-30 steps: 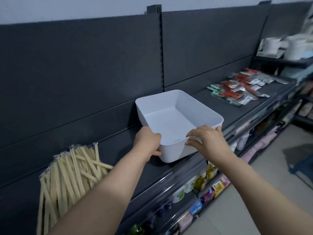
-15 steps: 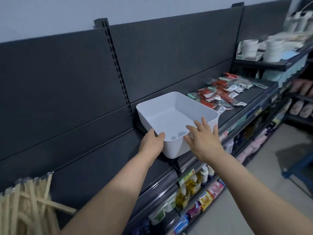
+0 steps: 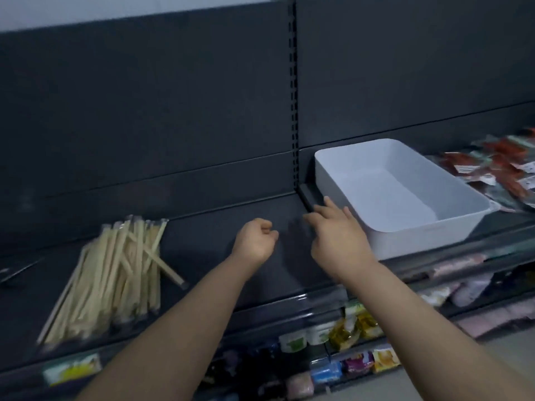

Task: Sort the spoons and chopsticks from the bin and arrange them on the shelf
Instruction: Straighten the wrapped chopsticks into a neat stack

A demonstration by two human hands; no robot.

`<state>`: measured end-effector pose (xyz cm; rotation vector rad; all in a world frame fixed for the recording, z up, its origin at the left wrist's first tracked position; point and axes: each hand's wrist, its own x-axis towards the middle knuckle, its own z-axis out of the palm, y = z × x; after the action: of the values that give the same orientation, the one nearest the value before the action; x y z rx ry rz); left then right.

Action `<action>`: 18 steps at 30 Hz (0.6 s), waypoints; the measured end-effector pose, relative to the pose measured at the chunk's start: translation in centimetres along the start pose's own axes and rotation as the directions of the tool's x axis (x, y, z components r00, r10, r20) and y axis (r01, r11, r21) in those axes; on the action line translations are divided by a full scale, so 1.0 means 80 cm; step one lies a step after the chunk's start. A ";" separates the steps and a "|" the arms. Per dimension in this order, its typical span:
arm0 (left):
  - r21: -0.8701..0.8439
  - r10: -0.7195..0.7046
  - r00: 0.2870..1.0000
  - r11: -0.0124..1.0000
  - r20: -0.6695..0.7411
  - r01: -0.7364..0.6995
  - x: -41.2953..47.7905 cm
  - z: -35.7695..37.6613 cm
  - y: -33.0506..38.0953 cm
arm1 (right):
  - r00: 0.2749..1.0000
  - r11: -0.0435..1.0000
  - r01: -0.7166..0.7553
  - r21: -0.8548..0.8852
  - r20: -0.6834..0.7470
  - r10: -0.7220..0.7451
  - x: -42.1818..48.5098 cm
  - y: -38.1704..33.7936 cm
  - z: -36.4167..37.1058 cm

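Here the left hand (image 3: 254,240) is fisted, empty; the right hand (image 3: 340,238) spreads fingers beside the bin (image 3: 405,240).

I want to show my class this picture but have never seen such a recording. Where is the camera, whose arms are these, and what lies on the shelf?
No machine here: a person wears a camera on the head, so you look down along their own arms. The left hand is curled and holds nothing; the right hand stretches its fingers out beside a white bin, which looks empty. The bin stands on a dark shelf. Left of the hands lies a pile of chopsticks; right of the bin lie red packets.
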<state>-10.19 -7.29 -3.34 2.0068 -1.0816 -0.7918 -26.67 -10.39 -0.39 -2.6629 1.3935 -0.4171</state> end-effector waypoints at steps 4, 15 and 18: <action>0.067 -0.048 0.990 0.996 -0.132 0.057 -0.008 -0.082 -0.068 | 0.987 0.992 0.112 0.066 0.111 -0.119 0.022 -0.086 0.047; 0.345 -0.123 0.894 0.893 -0.431 0.289 -0.031 -0.322 -0.257 | 0.892 0.962 0.147 0.230 0.391 -0.229 0.060 -0.334 0.154; 0.332 -0.255 0.898 0.864 -0.359 0.378 -0.022 -0.360 -0.298 | 0.888 0.971 0.072 0.228 0.428 -0.166 0.070 -0.374 0.176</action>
<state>21.67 12.21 -6.25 2.6008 -0.7756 -0.4154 4.07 1.71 -6.23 -2.4672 0.9931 0.0454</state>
